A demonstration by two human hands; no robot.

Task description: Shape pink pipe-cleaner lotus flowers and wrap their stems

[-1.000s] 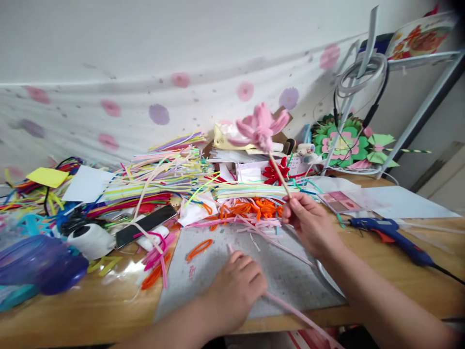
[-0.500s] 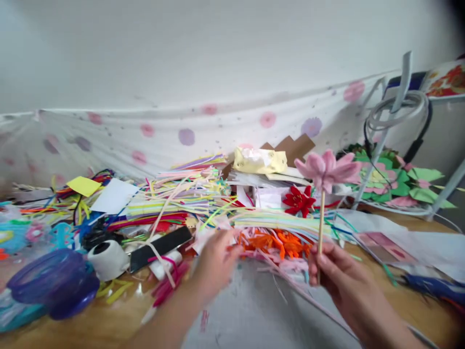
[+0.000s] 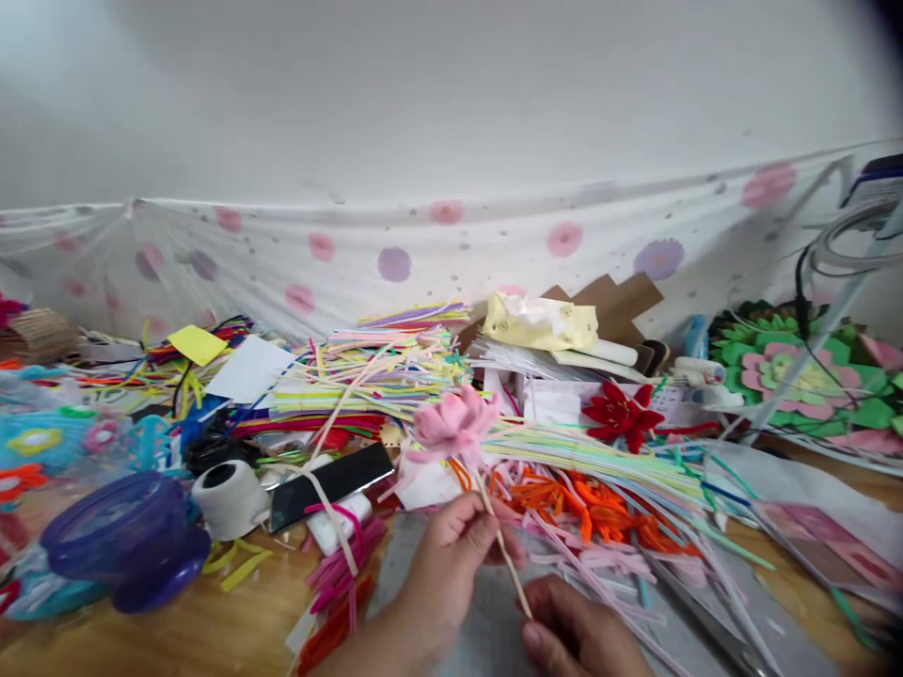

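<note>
A pink fuzzy flower (image 3: 457,425) on a thin wooden stick (image 3: 509,562) tilts up and to the left in front of me. My left hand (image 3: 451,555) pinches the stick a little below the petals. Lower down, the fingers of my right hand (image 3: 575,630) grip the stick near its bottom end. Both hands are over a grey mat (image 3: 402,555). Just beyond them lie orange pipe-cleaner pieces (image 3: 599,508) and a bundle of pale pipe cleaners (image 3: 599,451). A red flower (image 3: 622,414) rests behind that bundle.
At the left stand a purple translucent bowl (image 3: 123,536) and a white thread spool (image 3: 229,498), with a black flat bar (image 3: 331,484) beside them. Scissors (image 3: 698,611) lie on the right. Further back are a yellow tissue pack (image 3: 540,320) and green paper flowers (image 3: 797,376).
The pink flower has moved left and down and now leans left. My left hand has taken hold of the stick; my right hand has shifted lower along it. The view has turned left.
</note>
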